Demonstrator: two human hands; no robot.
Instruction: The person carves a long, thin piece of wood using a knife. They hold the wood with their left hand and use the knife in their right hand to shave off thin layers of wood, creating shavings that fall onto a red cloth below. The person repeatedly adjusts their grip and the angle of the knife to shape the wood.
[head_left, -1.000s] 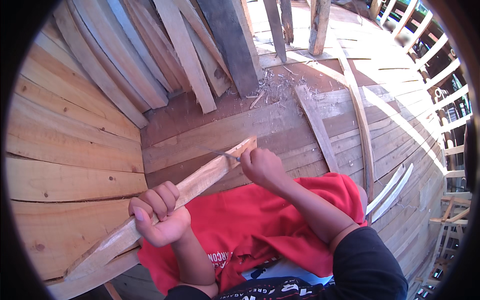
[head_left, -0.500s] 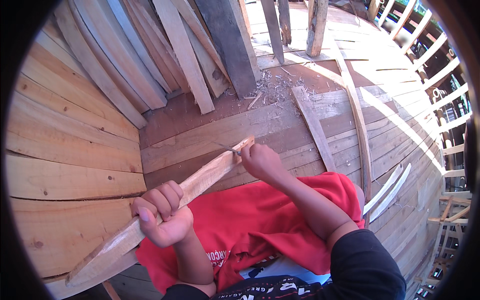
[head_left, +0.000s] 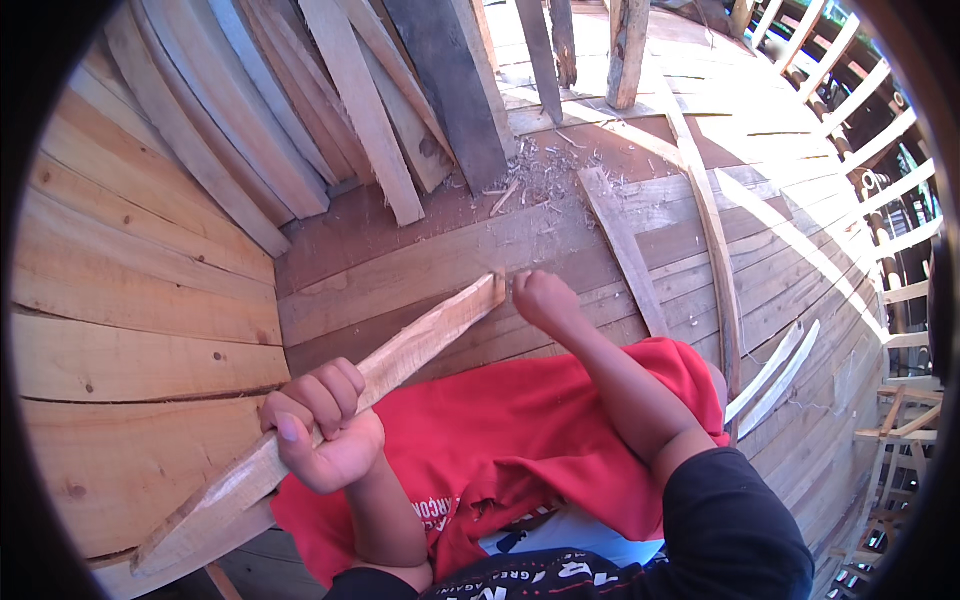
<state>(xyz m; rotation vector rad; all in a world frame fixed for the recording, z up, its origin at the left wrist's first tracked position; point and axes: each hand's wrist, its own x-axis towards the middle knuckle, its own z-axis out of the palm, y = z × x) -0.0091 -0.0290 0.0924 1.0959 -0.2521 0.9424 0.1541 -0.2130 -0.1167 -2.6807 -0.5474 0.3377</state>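
Beside the right hand (head_left: 546, 300) ends a stick (head_left: 430, 335) the left hand (head_left: 325, 425) grips.

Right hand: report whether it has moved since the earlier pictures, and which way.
Yes. The right hand has moved rightward and slightly farther from the body, closer to the nearest loose plank on the floor.

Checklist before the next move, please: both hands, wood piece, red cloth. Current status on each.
1. Left hand wrapped around the wood piece: ok.
2. Right hand apart from left: ok, closed, by the far end.
3. What the right hand holds: cannot tell, not clearly visible.
4. Red cloth clear of the piece's far end: ok.
5. Piece's lower-left end supported: cannot tell.
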